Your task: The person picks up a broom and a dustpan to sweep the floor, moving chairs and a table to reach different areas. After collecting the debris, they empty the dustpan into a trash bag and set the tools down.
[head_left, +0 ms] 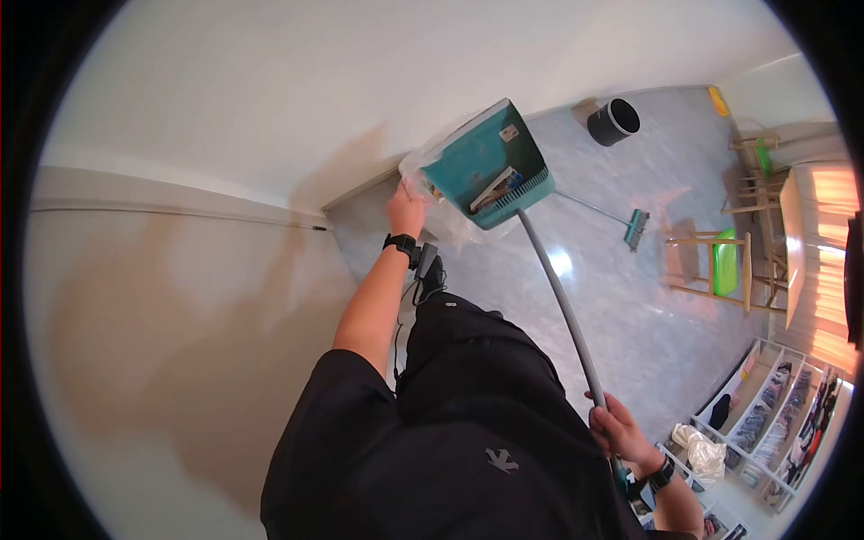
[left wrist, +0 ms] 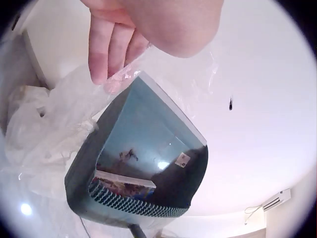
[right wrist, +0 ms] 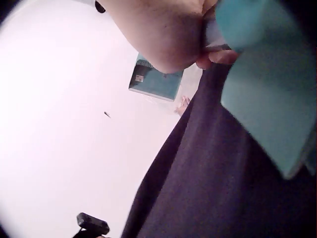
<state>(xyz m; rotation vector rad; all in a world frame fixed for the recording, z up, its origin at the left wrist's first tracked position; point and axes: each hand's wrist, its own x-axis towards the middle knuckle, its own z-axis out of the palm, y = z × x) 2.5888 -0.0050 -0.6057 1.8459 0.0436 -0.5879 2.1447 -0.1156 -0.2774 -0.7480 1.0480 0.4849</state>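
Note:
My left hand [head_left: 408,213] pinches the edge of a clear plastic bag [left wrist: 64,111] near the wall. The bag hangs around and behind a teal dustpan [head_left: 472,166], which is raised and tilted with its lip at the bag's mouth. Inside the pan, by its comb teeth, lies a flat printed packet [left wrist: 124,184]; a small dark tuft [left wrist: 129,155] sits above it in the left wrist view. Down at the other end, my right hand [head_left: 621,432] grips the dustpan's long grey handle [head_left: 562,301]. Some pale contents [left wrist: 42,99] show through the bag.
A black bin [head_left: 605,128] stands by the far wall. On the grey floor lies a teal broom [head_left: 635,229]. Wooden chairs with green seats [head_left: 725,261] and a table [head_left: 790,247] are at the right, above open storage compartments [head_left: 760,418]. A white wall [head_left: 270,90] runs close on the left.

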